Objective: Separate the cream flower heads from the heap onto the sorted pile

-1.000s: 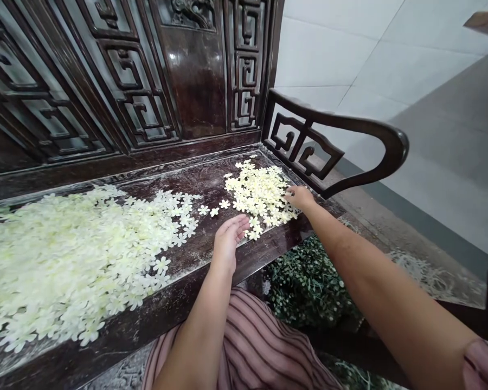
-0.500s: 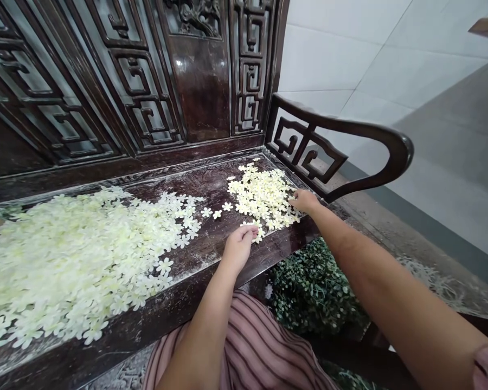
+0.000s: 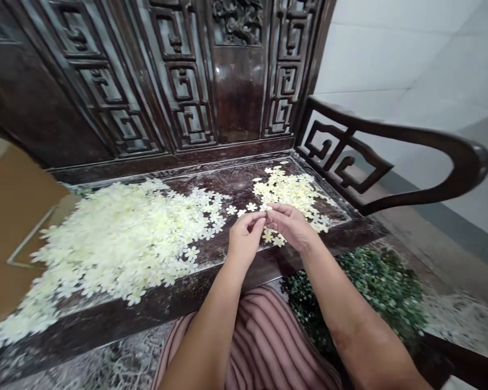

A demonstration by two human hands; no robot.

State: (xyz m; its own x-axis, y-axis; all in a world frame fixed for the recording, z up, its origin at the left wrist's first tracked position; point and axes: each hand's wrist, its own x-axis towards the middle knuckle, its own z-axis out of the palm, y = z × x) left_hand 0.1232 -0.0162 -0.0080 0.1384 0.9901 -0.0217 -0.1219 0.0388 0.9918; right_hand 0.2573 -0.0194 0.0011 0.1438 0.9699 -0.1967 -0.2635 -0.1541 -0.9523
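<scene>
My left hand (image 3: 246, 235) and my right hand (image 3: 289, 223) meet over the front of a dark carved wooden bench seat (image 3: 236, 184). Both have fingers pinched together around a small pale flower (image 3: 265, 208) held between the fingertips. Just behind them lies a small pile of cream paper-like flowers (image 3: 293, 192). A much larger heap of the same flowers (image 3: 117, 238) covers the seat's left part.
The bench has a carved fretwork back (image 3: 179, 81) and a curved armrest (image 3: 410, 157) on the right. Green foliage (image 3: 370, 287) lies on the floor below the seat. My striped pink clothing (image 3: 260, 346) is at the bottom. Brown cardboard (image 3: 12, 216) is at left.
My right hand left the small pile's right edge and came in to meet the left hand, which rose from the seat. The view shifted left and closer.
</scene>
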